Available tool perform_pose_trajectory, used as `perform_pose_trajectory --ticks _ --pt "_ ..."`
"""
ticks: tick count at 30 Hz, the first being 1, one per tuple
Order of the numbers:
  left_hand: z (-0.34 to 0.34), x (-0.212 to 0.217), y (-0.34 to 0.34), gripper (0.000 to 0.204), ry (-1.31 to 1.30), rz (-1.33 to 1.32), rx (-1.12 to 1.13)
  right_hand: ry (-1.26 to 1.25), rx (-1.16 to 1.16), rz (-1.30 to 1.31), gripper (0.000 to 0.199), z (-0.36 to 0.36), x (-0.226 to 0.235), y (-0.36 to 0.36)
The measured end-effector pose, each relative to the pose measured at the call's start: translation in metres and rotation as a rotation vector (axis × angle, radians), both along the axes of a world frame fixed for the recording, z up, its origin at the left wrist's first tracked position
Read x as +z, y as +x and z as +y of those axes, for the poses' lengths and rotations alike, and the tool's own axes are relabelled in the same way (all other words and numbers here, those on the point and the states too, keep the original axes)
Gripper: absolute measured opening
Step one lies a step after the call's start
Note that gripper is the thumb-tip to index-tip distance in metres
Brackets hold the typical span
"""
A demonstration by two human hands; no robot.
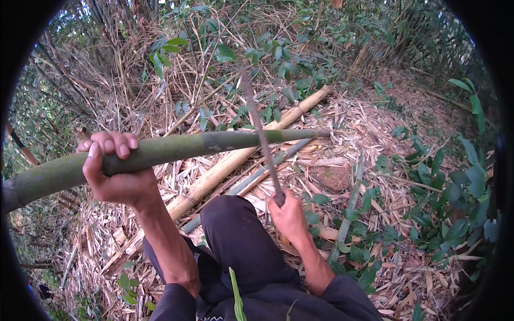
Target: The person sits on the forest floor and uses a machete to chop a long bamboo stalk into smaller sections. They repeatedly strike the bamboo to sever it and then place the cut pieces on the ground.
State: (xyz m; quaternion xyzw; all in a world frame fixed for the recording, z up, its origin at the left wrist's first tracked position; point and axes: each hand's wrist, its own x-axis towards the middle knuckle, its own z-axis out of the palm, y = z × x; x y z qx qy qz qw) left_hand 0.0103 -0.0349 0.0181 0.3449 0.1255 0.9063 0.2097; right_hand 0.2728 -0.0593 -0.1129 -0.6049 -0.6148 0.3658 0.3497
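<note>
A thick green bamboo pole (176,148) runs from the left edge to the middle of the view, tapering toward its far right end. My left hand (115,166) is wrapped round it from below, fingertips over the top. In my right hand (289,214) is the dark handle of a machete (259,125), its long narrow blade pointing up and away, slightly blurred. The blade crosses in front of the pole near its right end; whether the two touch I cannot tell. My bent knee (230,219) sits below the pole, between my arms.
A pale yellow bamboo log (209,184) lies diagonally on the ground beneath the pole. Thinner green bamboo pieces (350,200) lie beside it and to the right. Dry chips and splints (316,150) cover the ground, with a brown stone (333,178) among them. Leafy plants (428,171) grow at right.
</note>
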Motion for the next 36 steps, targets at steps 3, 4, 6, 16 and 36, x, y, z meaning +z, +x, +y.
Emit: perform_pose_trajectory --ticks 3,4,6,16,36 --pt "-0.005 -0.006 -0.002 0.010 -0.045 -0.012 0.008 -0.012 0.036 0.009 0.021 -0.009 -0.023 0.010" --pt "-0.003 -0.007 -0.004 0.011 -0.015 0.004 -0.030 0.023 0.037 0.017 0.017 -0.006 -0.028 0.009" --pt "-0.001 -0.002 0.002 0.012 -0.104 -0.001 0.051 -0.048 0.026 0.144 0.015 -0.010 -0.030 0.008" --pt "-0.001 0.002 -0.007 0.017 0.022 0.064 -0.097 0.500 0.019 0.569 0.006 -0.006 0.061 0.000" --pt "-0.009 -0.004 -0.004 0.022 -0.039 -0.028 -0.026 0.107 -0.004 0.333 0.008 -0.002 0.009 0.003"
